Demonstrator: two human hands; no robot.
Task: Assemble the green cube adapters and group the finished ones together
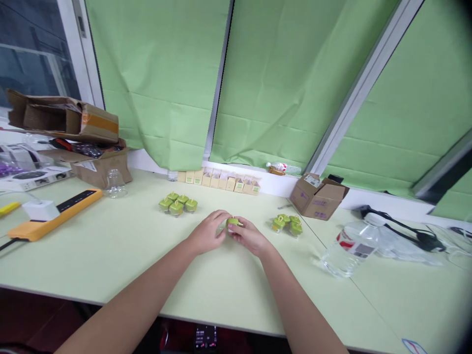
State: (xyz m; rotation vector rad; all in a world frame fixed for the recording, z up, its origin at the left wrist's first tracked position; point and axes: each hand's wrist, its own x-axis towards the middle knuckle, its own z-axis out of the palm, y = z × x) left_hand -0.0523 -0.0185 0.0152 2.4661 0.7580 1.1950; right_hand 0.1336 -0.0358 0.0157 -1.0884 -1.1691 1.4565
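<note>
Between my hands is a small green-lidded container [232,221] with a little loop on top, just above the table. My right hand [251,237] grips it from the right, thumb and fingers closed on its side. From the left, the curled fingers of my left hand [208,233] close against it; their tips are partly hidden. To the left sits a cluster of similar green-lidded clear containers [176,208], each with a pale loop. Another such group [295,228] stands to the right of my hands.
A row of small beige boxes [222,182] lines the back. At left are an orange power strip [55,216], a clear plastic jar [115,184] and cardboard boxes [99,123]. At right stand a carton [317,199], a large water bottle [352,246] and black cables [424,241].
</note>
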